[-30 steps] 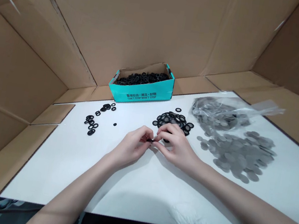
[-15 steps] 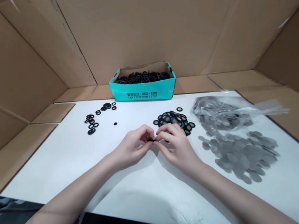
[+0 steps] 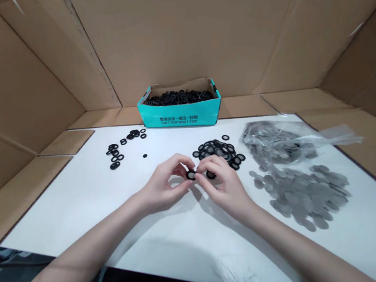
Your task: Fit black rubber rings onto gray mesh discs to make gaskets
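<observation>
A black rubber washer (image 3: 191, 174) with a grey disc in its middle is held up between my two hands, its face turned toward me. My left hand (image 3: 168, 183) grips its left side with thumb and fingers. The fingertips of my right hand (image 3: 226, 183) pinch its right edge. Just behind my right fingers, on the white table top (image 3: 156, 246), lies a heap of black washers with grey centres (image 3: 220, 151). One more such washer (image 3: 210, 175) shows partly under my right hand.
A turquoise box (image 3: 179, 119) of black rings stands at the back. Loose black rings (image 3: 115, 155) lie on the left, with a small black disc (image 3: 145, 156) nearby. Grey discs (image 3: 308, 195) spread on the right before a clear plastic bag (image 3: 281, 142) of them. Cardboard walls (image 3: 199, 27) surround the table.
The washer has tilted from nearly edge-on to face me, so its grey centre now shows. My hands have shifted only slightly. The surrounding piles look the same.
</observation>
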A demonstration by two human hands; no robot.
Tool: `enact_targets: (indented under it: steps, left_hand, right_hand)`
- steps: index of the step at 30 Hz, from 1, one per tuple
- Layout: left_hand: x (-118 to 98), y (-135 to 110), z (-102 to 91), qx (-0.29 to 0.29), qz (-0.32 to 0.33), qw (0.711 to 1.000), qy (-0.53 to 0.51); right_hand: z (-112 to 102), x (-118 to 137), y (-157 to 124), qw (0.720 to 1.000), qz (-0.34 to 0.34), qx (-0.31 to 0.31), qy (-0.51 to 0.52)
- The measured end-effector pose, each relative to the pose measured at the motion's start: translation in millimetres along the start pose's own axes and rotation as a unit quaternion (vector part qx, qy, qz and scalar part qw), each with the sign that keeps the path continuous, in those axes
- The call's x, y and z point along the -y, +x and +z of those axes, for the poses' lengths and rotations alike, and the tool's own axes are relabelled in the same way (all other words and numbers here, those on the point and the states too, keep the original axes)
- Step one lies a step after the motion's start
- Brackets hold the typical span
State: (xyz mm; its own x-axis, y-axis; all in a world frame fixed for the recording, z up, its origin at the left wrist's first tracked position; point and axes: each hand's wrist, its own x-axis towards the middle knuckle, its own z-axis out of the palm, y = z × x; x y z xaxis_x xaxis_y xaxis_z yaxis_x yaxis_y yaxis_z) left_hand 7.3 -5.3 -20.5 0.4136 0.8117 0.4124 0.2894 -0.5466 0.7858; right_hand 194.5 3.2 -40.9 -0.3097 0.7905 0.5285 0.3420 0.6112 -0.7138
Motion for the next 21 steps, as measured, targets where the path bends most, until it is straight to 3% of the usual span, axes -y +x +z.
enact_targets:
  steps: [6, 13, 21]
  left_hand:
    - [2.0, -0.2, -0.5, -0.034, 0.080, 0.995, 0.039]
    - [-1.1, 0.3, 2.0, -0.073, 0.131, 0.986, 0.075]
    - [-3.2, 0.1, 8.4, -0.070, 0.161, 0.978, 0.115]
  right_hand:
    - [-4.0, 1.2, 5.9, 0.989, 0.083, 0.038, 0.120]
    - [-2.2, 11.9, 5.9, 0.946, 0.197, 0.085, 0.241]
    - [0.3, 15.6, 3.7, 0.933, 0.220, 0.065, 0.279]
